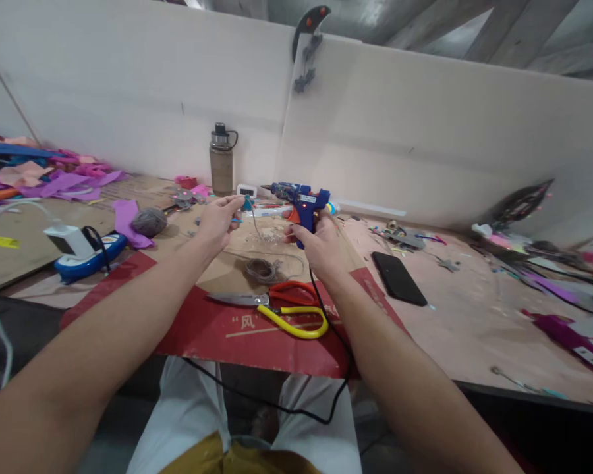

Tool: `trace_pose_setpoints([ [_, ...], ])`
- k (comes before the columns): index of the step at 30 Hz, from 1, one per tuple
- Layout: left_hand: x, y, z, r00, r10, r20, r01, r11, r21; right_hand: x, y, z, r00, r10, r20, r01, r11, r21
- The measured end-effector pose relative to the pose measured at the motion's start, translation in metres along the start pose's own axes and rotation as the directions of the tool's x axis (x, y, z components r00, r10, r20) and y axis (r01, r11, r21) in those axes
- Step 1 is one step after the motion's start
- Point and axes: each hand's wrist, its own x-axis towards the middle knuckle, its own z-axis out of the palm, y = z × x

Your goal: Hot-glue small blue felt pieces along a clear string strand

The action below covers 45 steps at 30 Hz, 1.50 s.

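My right hand [321, 243] is wrapped round the handle of a blue hot glue gun [304, 205], whose nozzle points left and whose small red light is lit. Its black cord [333, 322] runs down past my right forearm. Left of the nozzle, my left hand [220, 220] pinches a small teal piece [248, 203] with a thin string hanging from it; its exact kind is too small to tell. Below both hands lies a small coil of grey cord [261, 270]. Closer to me are scissors [296, 320] with a yellow and a red handle, and a metal blade pointing left.
A red sheet [202, 329] covers the table's front edge. On the left are a power strip [91, 258], grey yarn [149, 222] and felt scraps [74, 181]. A bottle [221, 161] stands behind. A black phone [398, 278] and a magenta power strip [573, 339] lie right.
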Motion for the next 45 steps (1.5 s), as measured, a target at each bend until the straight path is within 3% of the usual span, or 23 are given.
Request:
trace_pose_setpoints([
  [3, -0.002, 0.002, 0.002, 1.0, -0.001, -0.019, 0.001, 1.0, 0.014, 0.0, 0.004, -0.001, 0.996, -0.071, 0.048, 0.072, 0.997, -0.032],
  [8, -0.003, 0.002, 0.002, 1.0, -0.003, -0.024, 0.004, 0.999, 0.034, -0.001, 0.015, -0.004, 0.979, -0.162, 0.123, 0.186, 0.957, -0.224],
  [13, -0.004, 0.001, 0.004, 1.0, 0.013, -0.018, -0.012, 0.999, 0.042, -0.001, 0.018, -0.004, 0.98, -0.17, 0.108, 0.198, 0.91, -0.363],
  [30, -0.004, -0.001, 0.005, 0.997, 0.077, 0.009, -0.076, 0.996, -0.052, -0.004, 0.012, -0.002, 0.985, -0.134, 0.107, 0.166, 0.896, -0.411],
  [37, -0.004, -0.003, 0.004, 0.996, 0.072, 0.054, -0.072, 0.997, -0.005, -0.003, 0.011, -0.001, 0.98, -0.159, 0.116, 0.195, 0.877, -0.439],
  [45, -0.005, -0.002, 0.005, 0.996, 0.086, 0.034, -0.085, 0.996, -0.029, -0.006, 0.008, -0.001, 0.975, -0.181, 0.127, 0.221, 0.829, -0.514],
])
